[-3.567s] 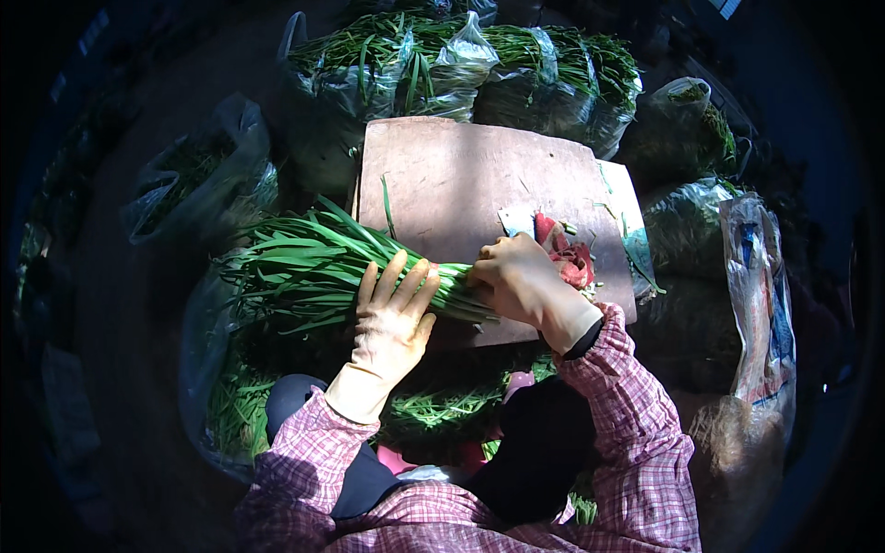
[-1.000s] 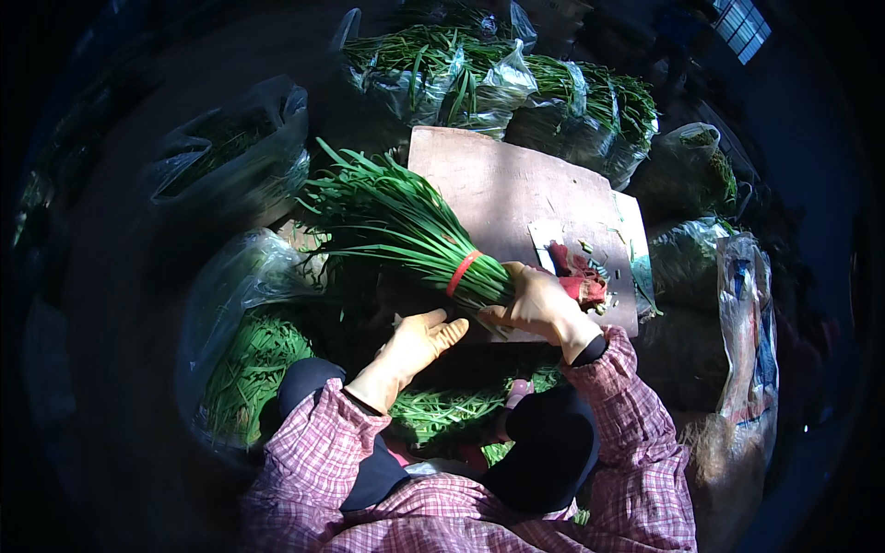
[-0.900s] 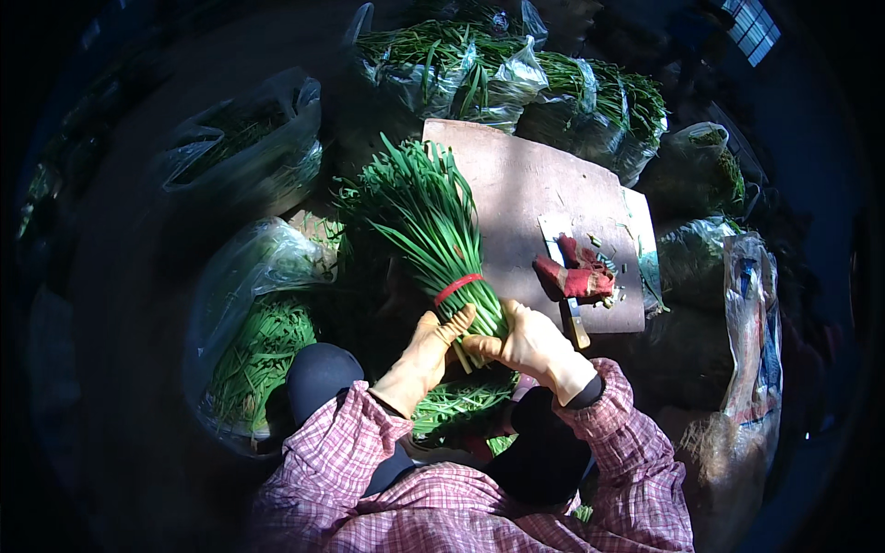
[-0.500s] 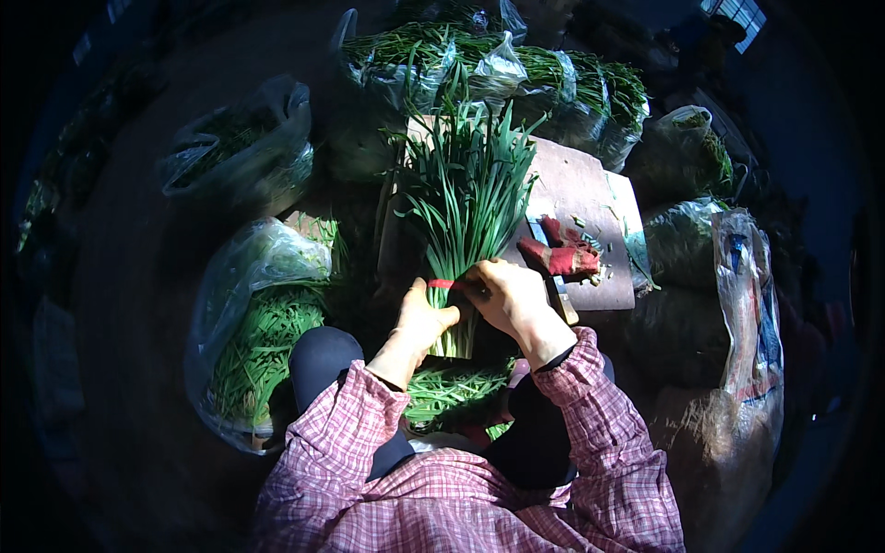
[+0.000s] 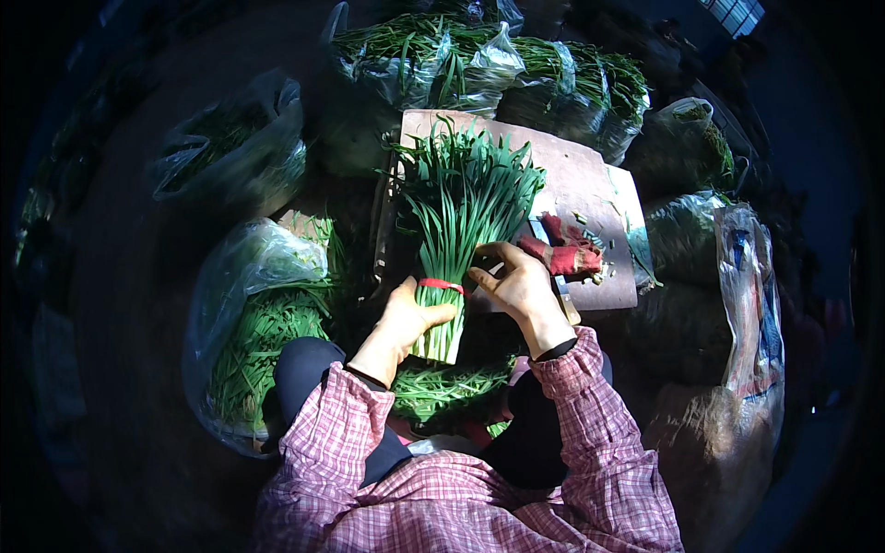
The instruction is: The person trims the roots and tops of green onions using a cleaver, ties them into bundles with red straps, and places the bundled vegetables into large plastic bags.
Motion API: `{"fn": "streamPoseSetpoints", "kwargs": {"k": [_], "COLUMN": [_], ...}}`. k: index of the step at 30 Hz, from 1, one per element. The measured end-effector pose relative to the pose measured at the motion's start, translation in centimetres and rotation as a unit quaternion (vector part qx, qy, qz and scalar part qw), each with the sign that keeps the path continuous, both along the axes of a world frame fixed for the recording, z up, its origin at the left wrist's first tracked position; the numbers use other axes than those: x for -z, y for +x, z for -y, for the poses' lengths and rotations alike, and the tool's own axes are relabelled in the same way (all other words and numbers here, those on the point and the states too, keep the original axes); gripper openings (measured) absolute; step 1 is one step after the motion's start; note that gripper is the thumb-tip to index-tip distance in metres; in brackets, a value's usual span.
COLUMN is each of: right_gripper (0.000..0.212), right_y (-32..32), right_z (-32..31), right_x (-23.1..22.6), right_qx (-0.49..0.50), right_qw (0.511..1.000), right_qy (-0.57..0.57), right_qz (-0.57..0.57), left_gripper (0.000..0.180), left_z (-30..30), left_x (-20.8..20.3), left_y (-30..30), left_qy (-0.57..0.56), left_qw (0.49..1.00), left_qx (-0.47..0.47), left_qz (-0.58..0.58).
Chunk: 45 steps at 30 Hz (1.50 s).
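The bunch [image 5: 470, 198] is gripped by the left hand [image 5: 406, 318] near the red band [image 5: 442, 284]. By the right hand [image 5: 522, 290], curved loosely just beside it, nothing is grasped; whether the leaves are touched cannot be told. The surface [image 5: 590, 184] is partly covered by the bunch, left of the knife [image 5: 564, 297] and red cloth [image 5: 576, 259].

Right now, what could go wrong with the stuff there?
The leaf bundle might tip or splay: only the left hand seems to grip it, near the red band; the right hand is open beside it. The knife could get knocked off, since its handle reaches the edge of the board, near the right wrist.
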State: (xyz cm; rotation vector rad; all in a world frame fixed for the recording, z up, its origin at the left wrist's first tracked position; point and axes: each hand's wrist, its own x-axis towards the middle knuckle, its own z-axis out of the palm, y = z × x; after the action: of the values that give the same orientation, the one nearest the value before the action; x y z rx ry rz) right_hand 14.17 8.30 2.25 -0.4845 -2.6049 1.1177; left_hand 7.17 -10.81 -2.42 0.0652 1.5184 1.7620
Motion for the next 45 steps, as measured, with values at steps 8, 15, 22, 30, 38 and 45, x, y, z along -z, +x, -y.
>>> {"fn": "streamPoseSetpoints", "kwargs": {"k": [8,15,22,30,38,45], "right_gripper": [0.017,0.055,0.074,0.07,0.057,0.018], "right_y": [2.3,7.5,8.0,8.4,6.0,4.9], "right_z": [-5.8,2.8,5.3,4.3,-0.2,-15.4], "right_x": [1.0,-0.3,3.0,2.2,0.8,3.8], "right_qx": [0.192,0.102,-0.023,0.012,0.08,0.055], "right_qw": [0.976,0.915,0.715,0.808,0.97,0.908], "right_qy": [0.101,-0.385,-0.697,-0.585,-0.193,0.409], "right_qz": [-0.025,0.059,0.059,0.076,0.123,0.075], "left_gripper": [0.043,0.039,0.038,0.11,0.075,0.074], "left_z": [0.2,1.2,-0.2,0.5,0.5,-3.1], "left_x": [-0.3,-1.8,-1.7,-1.1,-1.5,-0.9], "left_y": [0.0,0.1,2.2,4.0,2.1,-0.9], "left_qy": [0.068,0.173,0.133,0.039,0.186,-0.163], "left_qw": [0.997,0.974,0.987,0.997,0.981,0.947], "left_qx": [0.017,0.035,0.019,0.062,0.048,0.113], "left_qz": [0.031,0.144,0.088,-0.014,0.017,-0.254]}}
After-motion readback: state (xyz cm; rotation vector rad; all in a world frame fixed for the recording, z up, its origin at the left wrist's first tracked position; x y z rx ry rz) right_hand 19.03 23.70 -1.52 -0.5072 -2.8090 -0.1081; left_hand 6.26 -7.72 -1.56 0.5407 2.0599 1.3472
